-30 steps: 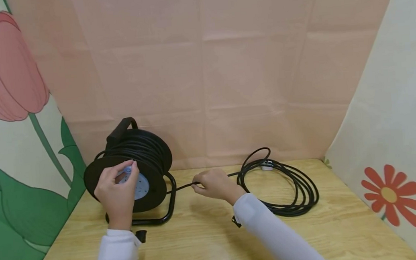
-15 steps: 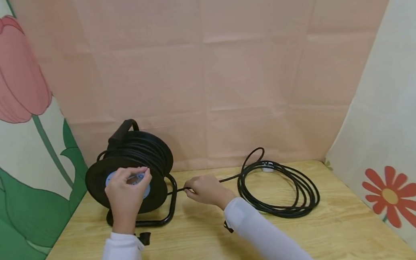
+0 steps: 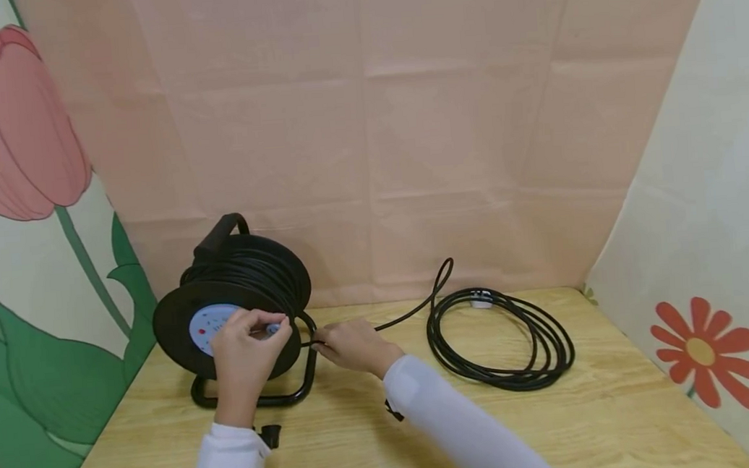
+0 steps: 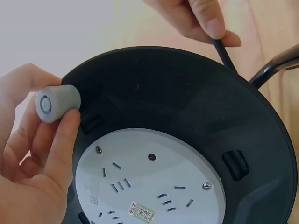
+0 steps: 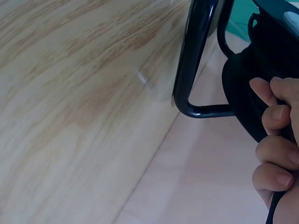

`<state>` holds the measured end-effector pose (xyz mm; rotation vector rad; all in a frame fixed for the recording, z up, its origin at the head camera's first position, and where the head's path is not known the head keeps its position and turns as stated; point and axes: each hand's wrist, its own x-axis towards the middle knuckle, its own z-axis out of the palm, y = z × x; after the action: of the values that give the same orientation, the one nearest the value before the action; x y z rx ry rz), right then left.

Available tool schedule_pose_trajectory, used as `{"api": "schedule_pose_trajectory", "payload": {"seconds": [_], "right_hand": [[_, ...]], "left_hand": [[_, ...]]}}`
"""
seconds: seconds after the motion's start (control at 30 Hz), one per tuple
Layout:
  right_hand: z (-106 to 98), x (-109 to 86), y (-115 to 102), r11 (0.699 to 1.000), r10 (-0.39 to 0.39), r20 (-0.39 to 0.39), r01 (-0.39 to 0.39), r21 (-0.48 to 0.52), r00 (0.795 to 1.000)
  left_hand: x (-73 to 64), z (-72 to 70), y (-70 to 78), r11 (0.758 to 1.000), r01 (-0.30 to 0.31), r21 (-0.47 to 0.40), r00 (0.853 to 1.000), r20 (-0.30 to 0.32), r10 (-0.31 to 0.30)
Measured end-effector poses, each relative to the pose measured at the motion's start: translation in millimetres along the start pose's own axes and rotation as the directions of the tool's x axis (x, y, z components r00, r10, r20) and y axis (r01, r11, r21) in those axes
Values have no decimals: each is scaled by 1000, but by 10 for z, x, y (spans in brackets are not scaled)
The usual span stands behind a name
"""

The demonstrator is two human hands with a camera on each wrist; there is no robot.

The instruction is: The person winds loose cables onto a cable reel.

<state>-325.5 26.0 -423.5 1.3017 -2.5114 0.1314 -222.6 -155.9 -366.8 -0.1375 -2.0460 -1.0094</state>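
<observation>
Soft even light, faint shadows, slight blur

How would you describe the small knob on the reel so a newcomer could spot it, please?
On the wooden table stands a black cable reel. Near the rim of its front disc, the left hand pinches the knob. It is a stubby greyish cylinder, unlike the flat pale panel.

Reel flange: matt plastic. Frame: glossy, probably metal. Tabletop: grained wood, smooth-looking.
</observation>
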Motion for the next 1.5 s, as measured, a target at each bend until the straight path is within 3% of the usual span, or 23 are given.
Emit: {"api": "schedule_pose_trajectory", "payload": {"seconds": [0.27,0.53,0.73,1.03,1.23,1.5], "right_hand": [[31,70,-56,1000,-8,-35,8,-10,999],[7,107,-108,998,9,6,-9,-63,1000],[-33,45,6,996,-30,2,30,-84,1000],[-115,-203,289,991,-107,-80,99,-91,991],[-195,-493,610,991,-122,-97,116,-66,988],[-410,-921,1117,991,-74,-146,56,-120,987]], "left_hand": [[-49,15,3,999,44,-1,999,23,-44],[-86,60,-9,996,83,-36,996,41,-82],[-100,66,-6,997,80,-20,996,52,-79],[-114,90,-23,996,77,-36,996,47,-76],[-128,114,-28,996,81,-47,995,57,-78],[-132,91,-54,997,76,-31,996,51,-74]]}}
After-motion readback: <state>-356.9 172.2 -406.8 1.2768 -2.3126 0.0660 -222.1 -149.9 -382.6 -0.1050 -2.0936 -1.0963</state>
